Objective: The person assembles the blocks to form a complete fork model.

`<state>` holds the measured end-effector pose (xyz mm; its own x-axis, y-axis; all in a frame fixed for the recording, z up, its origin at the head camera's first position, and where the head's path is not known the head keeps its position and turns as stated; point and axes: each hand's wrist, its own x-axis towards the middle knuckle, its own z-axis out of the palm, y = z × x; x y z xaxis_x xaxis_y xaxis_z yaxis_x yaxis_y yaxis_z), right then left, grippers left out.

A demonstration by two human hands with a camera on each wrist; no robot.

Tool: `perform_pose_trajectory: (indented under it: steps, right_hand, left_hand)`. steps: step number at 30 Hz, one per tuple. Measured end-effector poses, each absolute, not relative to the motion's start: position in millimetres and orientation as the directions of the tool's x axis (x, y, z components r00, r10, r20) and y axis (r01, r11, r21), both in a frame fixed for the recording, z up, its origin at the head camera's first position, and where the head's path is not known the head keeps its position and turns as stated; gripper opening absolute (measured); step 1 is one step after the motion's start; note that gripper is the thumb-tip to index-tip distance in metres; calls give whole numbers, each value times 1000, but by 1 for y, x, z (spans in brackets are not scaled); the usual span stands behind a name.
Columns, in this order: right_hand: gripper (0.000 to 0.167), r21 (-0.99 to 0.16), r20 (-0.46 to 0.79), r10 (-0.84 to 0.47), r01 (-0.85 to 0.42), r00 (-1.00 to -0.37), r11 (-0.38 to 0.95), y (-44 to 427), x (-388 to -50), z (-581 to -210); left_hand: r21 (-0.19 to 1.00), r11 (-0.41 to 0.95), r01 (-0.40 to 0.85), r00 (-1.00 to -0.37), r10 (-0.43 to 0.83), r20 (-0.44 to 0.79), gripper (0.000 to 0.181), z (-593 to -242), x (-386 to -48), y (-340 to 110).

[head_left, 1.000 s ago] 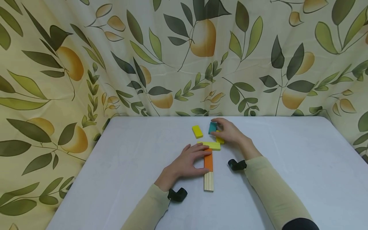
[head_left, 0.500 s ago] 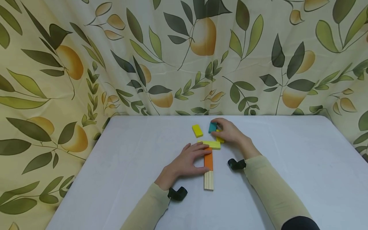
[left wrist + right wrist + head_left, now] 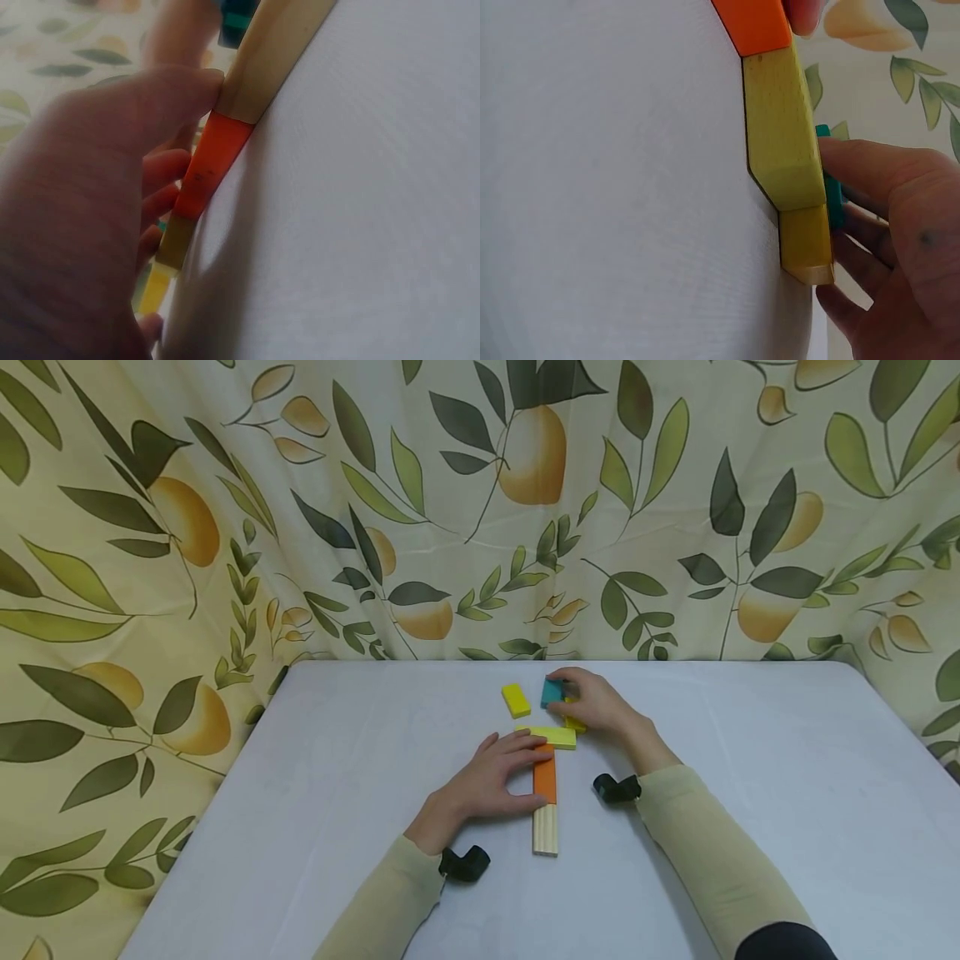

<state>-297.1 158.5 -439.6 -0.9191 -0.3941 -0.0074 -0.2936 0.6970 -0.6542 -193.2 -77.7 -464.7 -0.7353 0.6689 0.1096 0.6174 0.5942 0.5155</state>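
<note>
Pinching a teal block between thumb and fingertips, the right hand is at the far end of a row of coloured blocks. Beneath its palm side, partly hidden, lies a yellow block, which meets the right end of a lime-yellow block set crosswise. A 2nd yellow block lies apart, left of the teal block and slightly tilted.

From the middle of the lime-yellow block, an orange block runs toward the person, with a plain wooden block end to end behind it — together the 3 make a T. The left hand is spread along the left side of that stem: its thumb touches near the join of orange and plain wood, and its other fingers reach over the orange block's far end.

Each wrist carries a black device, the left device and the right device — both just below the hands. White cloth covers the table, and a leaf-and-fruit curtain hangs behind.
</note>
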Motion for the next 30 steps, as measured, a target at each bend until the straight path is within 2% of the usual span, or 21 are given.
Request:
perform_pose_trajectory:
  steps: [19,30]
  right_hand:
    - [52,-684,-41,-453,-306,-891,663,151,-292,-439]
    - [46,-683,-18,-406,-286,-914,673,156,-298,-439]
  left_hand:
    - [518,593,617,-733,672,104,62,-465,-193,-77]
    - [515,594,618,-733,672,105,62,-465,-194,-78]
